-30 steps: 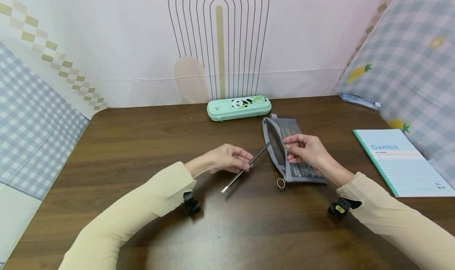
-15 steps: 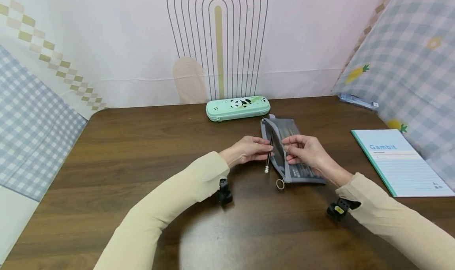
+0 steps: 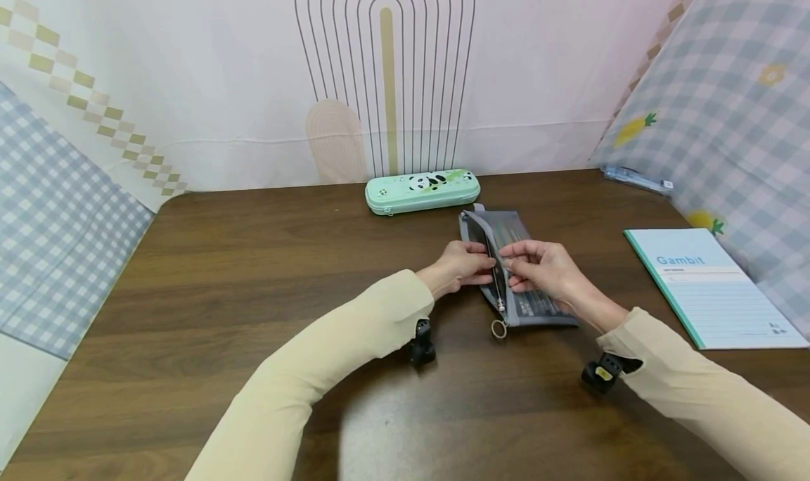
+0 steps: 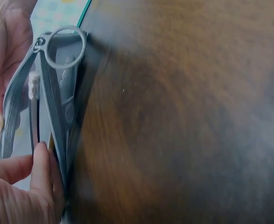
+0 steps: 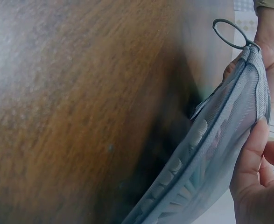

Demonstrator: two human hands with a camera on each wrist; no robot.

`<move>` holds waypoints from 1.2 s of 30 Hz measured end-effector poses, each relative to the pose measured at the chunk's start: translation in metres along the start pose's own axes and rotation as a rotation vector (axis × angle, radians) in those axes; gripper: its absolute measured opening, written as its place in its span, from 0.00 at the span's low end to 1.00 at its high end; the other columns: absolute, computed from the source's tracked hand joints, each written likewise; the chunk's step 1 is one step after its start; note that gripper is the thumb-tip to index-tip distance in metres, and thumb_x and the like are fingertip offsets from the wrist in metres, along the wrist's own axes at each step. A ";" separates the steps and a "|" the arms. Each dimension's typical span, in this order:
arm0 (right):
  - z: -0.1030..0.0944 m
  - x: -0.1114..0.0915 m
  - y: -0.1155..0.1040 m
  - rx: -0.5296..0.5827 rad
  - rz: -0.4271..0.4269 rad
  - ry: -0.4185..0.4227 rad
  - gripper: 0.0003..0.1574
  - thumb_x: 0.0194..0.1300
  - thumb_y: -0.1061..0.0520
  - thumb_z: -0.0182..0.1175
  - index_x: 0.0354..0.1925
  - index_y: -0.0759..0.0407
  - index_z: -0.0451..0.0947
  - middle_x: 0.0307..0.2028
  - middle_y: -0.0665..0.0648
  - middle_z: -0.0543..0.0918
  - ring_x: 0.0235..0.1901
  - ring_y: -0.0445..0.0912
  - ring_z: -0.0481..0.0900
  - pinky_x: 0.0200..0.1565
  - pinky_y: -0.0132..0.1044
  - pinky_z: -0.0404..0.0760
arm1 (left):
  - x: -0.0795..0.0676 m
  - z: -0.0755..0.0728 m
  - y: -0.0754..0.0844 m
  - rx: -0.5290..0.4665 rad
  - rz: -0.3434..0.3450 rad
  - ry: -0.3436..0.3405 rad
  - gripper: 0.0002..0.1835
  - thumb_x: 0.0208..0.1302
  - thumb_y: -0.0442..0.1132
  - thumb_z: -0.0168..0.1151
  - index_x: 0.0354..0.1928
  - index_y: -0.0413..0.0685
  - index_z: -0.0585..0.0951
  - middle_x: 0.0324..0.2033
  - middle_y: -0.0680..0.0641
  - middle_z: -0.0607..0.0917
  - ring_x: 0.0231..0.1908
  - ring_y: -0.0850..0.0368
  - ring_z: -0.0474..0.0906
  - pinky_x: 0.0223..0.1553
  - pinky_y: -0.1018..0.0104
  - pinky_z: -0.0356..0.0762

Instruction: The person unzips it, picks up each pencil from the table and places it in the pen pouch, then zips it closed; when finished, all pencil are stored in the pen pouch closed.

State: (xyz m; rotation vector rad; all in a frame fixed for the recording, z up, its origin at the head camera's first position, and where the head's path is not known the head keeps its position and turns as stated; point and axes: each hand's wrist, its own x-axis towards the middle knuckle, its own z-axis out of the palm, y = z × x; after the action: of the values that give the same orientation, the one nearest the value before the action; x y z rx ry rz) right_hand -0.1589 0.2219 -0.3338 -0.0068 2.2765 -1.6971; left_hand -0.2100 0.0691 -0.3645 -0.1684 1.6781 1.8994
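A grey mesh zip pouch (image 3: 514,226) lies on the table with its mouth spread apart; slim items show through the mesh. In my left hand (image 3: 457,266) a dark pencil (image 4: 34,109) is pinched between thumb and fingers. The pencil lies along the inside of the pouch's mouth, its whitish eraser end towards the zip's ring pull (image 4: 66,46). My right hand (image 3: 545,270) pinches the near-right edge of the opening, as the right wrist view also shows, and holds it away from the other side. The pencil's far end is hidden inside the pouch.
Behind the pouch stands a mint-green panda pencil case (image 3: 422,193). A notebook (image 3: 715,291) with a teal spine lies at the right. A clear blue packet (image 3: 638,180) is at the far right corner. Cloth sheets (image 3: 240,80) hang behind and at both sides of the table.
My left hand has moved right with the pencil, from in front of the pouch into its mouth. The pencil has swung from slanting to lengthwise. My right hand keeps its hold on the edge.
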 end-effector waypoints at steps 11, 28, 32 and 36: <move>-0.001 -0.001 0.001 0.002 -0.015 -0.003 0.21 0.68 0.65 0.52 0.56 0.76 0.66 0.27 0.50 0.79 0.23 0.37 0.79 0.31 0.31 0.84 | -0.013 0.000 -0.001 0.005 0.047 -0.019 0.27 0.65 0.24 0.52 0.66 0.33 0.62 0.61 0.36 0.70 0.55 0.44 0.75 0.51 0.58 0.79; -0.007 -0.001 0.005 -0.219 -0.121 -0.178 0.15 0.68 0.65 0.53 0.50 0.73 0.74 0.29 0.56 0.75 0.25 0.40 0.74 0.28 0.32 0.82 | -0.025 -0.091 0.022 0.295 0.231 0.169 0.18 0.67 0.37 0.56 0.56 0.36 0.74 0.49 0.38 0.80 0.47 0.45 0.79 0.48 0.58 0.81; -0.005 0.002 0.008 -0.285 -0.210 -0.256 0.11 0.67 0.67 0.52 0.46 0.71 0.76 0.26 0.57 0.74 0.23 0.40 0.72 0.26 0.33 0.80 | -0.025 -0.101 0.022 0.322 0.154 0.104 0.19 0.66 0.37 0.58 0.55 0.36 0.73 0.48 0.39 0.80 0.40 0.53 0.79 0.48 0.58 0.81; -0.005 0.004 0.010 -0.333 -0.316 -0.327 0.09 0.66 0.70 0.52 0.42 0.71 0.77 0.23 0.56 0.73 0.21 0.39 0.70 0.23 0.32 0.77 | -0.027 -0.105 0.021 0.318 0.087 0.052 0.22 0.64 0.34 0.60 0.58 0.34 0.70 0.43 0.42 0.79 0.35 0.58 0.77 0.49 0.58 0.80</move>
State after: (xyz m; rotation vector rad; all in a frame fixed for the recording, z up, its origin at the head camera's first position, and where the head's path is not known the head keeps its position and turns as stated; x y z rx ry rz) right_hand -0.1621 0.2285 -0.3431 -0.6949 2.3560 -1.3007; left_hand -0.2279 -0.0391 -0.3543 -0.0177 2.0247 1.6726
